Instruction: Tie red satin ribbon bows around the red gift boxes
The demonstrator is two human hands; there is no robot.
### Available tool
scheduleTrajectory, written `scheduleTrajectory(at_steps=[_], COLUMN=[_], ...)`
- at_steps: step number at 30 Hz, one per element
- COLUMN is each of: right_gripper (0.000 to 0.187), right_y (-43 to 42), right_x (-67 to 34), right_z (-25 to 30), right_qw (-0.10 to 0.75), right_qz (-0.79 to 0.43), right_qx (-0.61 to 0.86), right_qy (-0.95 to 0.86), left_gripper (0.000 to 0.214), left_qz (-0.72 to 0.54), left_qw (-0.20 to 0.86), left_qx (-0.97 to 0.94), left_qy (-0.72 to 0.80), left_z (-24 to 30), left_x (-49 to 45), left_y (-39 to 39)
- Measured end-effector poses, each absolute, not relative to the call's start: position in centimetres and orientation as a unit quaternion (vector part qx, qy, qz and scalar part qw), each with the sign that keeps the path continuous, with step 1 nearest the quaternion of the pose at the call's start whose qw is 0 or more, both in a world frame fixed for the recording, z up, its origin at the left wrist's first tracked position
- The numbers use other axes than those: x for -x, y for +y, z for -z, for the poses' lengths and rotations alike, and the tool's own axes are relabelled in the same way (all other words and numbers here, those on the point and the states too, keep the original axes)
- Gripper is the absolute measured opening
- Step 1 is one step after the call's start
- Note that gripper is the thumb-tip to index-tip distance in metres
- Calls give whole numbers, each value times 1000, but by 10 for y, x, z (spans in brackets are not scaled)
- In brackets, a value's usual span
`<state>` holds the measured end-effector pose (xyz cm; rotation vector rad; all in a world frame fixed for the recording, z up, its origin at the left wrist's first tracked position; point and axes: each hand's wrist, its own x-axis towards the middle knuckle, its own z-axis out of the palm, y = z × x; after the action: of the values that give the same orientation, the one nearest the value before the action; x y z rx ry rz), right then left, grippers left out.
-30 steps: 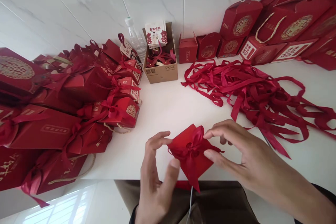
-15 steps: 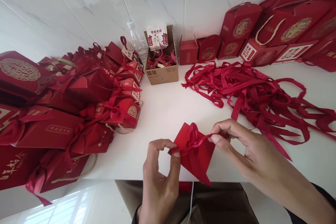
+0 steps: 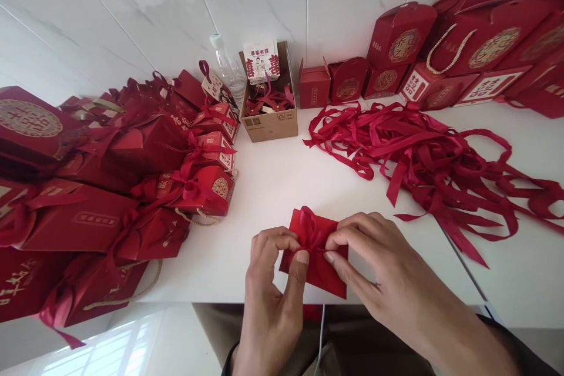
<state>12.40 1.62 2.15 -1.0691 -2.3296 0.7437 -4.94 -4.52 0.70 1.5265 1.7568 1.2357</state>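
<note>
A small red gift box [image 3: 323, 270] lies near the front edge of the white table [image 3: 273, 188], with a red ribbon bow [image 3: 311, 236] tied on its top. My left hand [image 3: 273, 282] pinches the bow's left side between thumb and fingers. My right hand [image 3: 374, 270] pinches the bow's right side, fingertips almost meeting the left thumb. Both hands are closed on the ribbon, and the knot is partly hidden by my fingers.
A heap of loose red ribbons [image 3: 423, 158] covers the table's right half. Several ribbon-tied red boxes [image 3: 132, 176] pile up on the left. A cardboard box [image 3: 271, 111] and a plastic bottle [image 3: 227, 64] stand by the wall. More red gift boxes [image 3: 440, 53] line the back right.
My right hand, which had pulled a ribbon end out to the right, has come back in to the bow. The box now lies flatter, and both hands pinch close together at the knot.
</note>
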Motion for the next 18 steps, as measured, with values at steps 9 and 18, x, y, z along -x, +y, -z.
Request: scheduleTrajectory(at_steps=[9,18], right_gripper=[17,7], right_y=[8,9], right_x=[-120,-117], right_z=[-30,-26], right_qw=[259,308], right_qz=[-271,-293], right_qx=[383,367], right_qy=[-844,-828], left_gripper=[32,6], left_qz=[-489,-454], left_qw=[321,330], left_qx=[-531,-612], left_qy=[614,557], left_z=[-1,-6], left_x=[77,83], left_y=[-27,1])
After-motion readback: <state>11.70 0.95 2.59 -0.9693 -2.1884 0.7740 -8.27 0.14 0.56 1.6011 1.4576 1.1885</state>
